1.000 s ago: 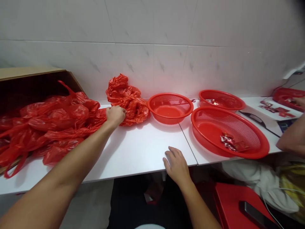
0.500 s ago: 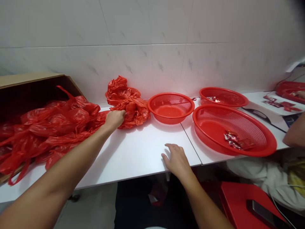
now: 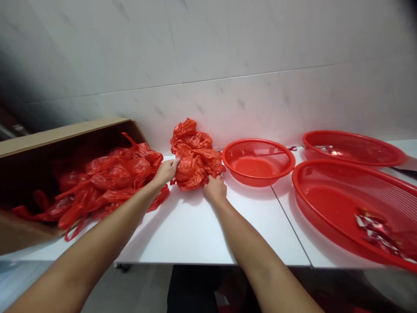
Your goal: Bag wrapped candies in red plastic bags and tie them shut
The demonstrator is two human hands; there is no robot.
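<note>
A crumpled heap of red plastic bags (image 3: 195, 158) lies on the white table (image 3: 195, 230) near the wall. My left hand (image 3: 167, 170) is closed on the heap's left edge. At its lower right edge my right hand (image 3: 215, 188) is closed on the same red plastic. Some fingertips of both hands are hidden by the folds. More red bags, filled and knotted (image 3: 120, 171), spill from a cardboard box (image 3: 65, 132) on the left.
Right of the heap stands a round red basket (image 3: 257, 167). Farther right, a large red basket (image 3: 329, 208) holds shiny wrapped pieces (image 3: 378, 228), with another red basket (image 3: 355, 150) behind it. A tiled wall (image 3: 244, 95) runs behind the table.
The view has turned left. My right hand has moved from above the front of the table to the heap and closed on it. My left hand stays at the heap's left side.
</note>
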